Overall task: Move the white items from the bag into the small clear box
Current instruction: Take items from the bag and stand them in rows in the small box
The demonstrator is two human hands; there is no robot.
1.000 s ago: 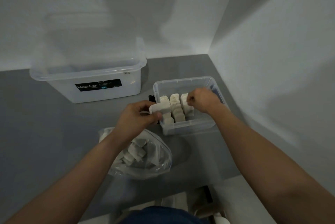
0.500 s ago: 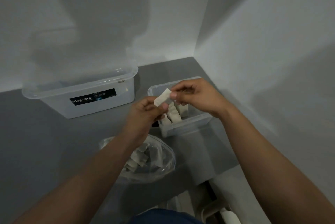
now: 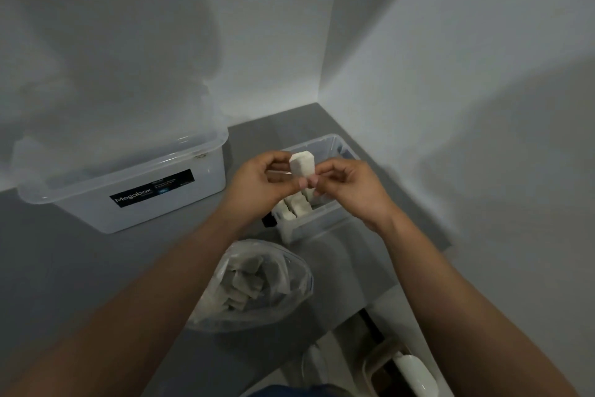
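A white item [image 3: 302,163] stands upright in the air, pinched at its lower end by both my left hand [image 3: 260,184] and my right hand [image 3: 351,187]. Both hands hover above the small clear box [image 3: 335,223], which holds several white items [image 3: 296,205] in rows; my hands hide much of its inside. The clear plastic bag [image 3: 254,287] lies on the grey table nearer to me, open and with several white items inside.
A large clear Megabox tub [image 3: 128,190] stands at the left against the back wall. White walls meet in a corner just behind the small box. The table's front edge runs past the bag; a white object [image 3: 415,374] lies below it.
My right hand came out of the small box and joined my left hand on the white item. The item turned from lying flat to upright, and both hands rose above the box.
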